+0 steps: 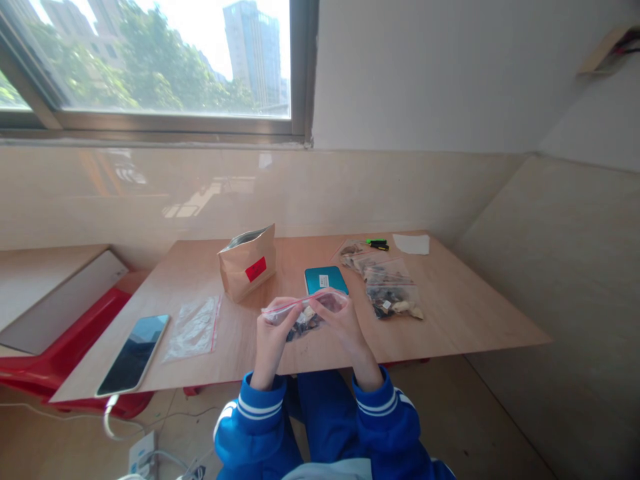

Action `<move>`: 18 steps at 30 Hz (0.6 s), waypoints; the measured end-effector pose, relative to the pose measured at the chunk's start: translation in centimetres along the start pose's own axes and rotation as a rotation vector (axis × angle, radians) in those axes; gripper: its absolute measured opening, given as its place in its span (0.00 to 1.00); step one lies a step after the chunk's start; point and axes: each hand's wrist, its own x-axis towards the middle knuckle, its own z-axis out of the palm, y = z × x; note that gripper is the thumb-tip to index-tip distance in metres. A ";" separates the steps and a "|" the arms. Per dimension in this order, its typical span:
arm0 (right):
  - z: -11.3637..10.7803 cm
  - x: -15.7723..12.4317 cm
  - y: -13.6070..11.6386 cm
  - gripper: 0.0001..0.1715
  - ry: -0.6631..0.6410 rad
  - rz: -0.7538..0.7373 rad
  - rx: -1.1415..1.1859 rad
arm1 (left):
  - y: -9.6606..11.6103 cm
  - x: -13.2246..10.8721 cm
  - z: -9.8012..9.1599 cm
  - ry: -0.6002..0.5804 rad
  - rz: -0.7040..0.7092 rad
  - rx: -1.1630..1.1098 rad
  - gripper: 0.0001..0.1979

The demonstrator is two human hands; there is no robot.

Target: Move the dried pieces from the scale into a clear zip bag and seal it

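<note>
Both hands pinch the red-lined top edge of a clear zip bag, which has small dark and pale pieces inside. My left hand grips the strip near its left part, thumb toward the middle. On the other side, my right hand has its thumb and fingers closed on the same strip. Just behind the bag lies a teal tin with a white label, partly covered by the bag and fingers. To the right, several filled zip bags lie overlapping, with dark and tan pieces in them.
A brown paper pouch with a red label stands open at the back left. An empty zip bag and a phone with a cable lie left. Green-and-black tools and white paper are at the back right of the table.
</note>
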 end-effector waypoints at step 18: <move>1.2 -0.4 0.3 0.11 0.034 -0.001 0.042 | 0.0 -0.2 0.0 0.037 0.002 0.024 0.11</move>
